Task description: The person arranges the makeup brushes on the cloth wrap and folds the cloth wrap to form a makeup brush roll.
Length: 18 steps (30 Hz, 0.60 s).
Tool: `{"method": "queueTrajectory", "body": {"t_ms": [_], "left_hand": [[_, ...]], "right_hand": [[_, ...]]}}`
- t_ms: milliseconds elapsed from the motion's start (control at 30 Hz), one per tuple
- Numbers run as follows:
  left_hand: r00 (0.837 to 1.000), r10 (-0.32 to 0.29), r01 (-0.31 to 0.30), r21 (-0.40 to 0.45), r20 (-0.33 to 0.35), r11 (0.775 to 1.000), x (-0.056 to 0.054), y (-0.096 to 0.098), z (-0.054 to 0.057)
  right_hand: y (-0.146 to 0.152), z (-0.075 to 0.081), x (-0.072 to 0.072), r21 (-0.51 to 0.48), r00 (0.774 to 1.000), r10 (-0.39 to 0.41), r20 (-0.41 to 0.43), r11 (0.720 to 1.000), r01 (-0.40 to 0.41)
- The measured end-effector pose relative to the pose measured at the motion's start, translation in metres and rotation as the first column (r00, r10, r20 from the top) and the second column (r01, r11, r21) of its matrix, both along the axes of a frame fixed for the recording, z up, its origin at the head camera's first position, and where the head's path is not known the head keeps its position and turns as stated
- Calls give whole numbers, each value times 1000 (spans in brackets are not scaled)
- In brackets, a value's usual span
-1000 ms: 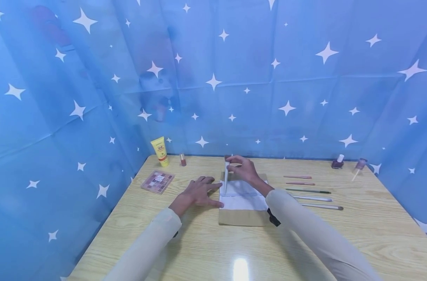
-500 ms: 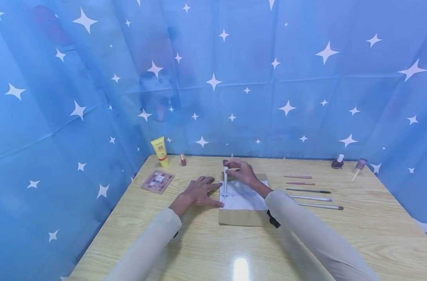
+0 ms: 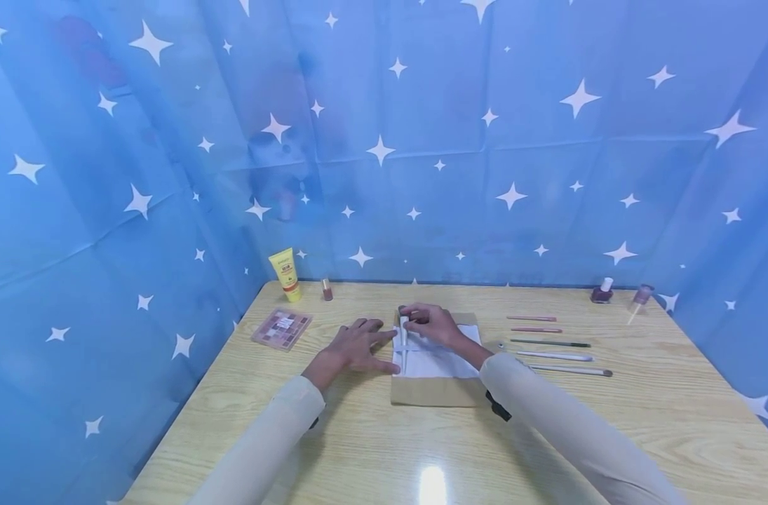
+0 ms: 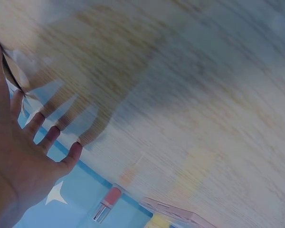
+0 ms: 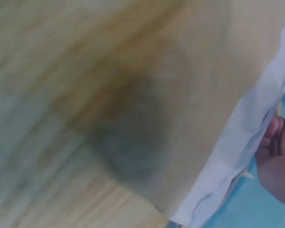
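Right hand (image 3: 433, 325) pinches the white-handled brush (image 3: 404, 344) close below its dark head; the brush is over the left edge of the brown-and-white pouch (image 3: 430, 391), long axis near to far, head farthest; left hand (image 3: 358, 347), fingers spread, lies nearer that edge.

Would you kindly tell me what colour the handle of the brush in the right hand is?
The brush handle is white, best seen in the head view.

Long pale sleeves (image 3: 264, 443), black piece (image 3: 499, 407) below right cuff (image 3: 499, 370)
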<state>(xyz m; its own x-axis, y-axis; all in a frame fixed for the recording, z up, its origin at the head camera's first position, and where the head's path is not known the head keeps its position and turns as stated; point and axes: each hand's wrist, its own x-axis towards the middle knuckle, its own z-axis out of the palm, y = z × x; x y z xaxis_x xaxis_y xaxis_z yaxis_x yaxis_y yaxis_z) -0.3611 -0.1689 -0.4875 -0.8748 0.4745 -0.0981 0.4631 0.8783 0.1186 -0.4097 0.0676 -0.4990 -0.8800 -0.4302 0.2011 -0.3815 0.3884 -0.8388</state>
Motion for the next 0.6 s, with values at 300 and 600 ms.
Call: {"method": "queueTrajectory", "body": {"t_ms": [300, 600], "left_hand": [[1000, 6, -6, -12, 1, 1000, -3, -1, -2], [1000, -11, 11, 15, -6, 1000, 0, -1, -2]], "right_hand": [[2, -3, 9, 54, 1000, 21, -20, 998, -20], [5, -5, 21, 58, 997, 67, -45, 996, -64]]}}
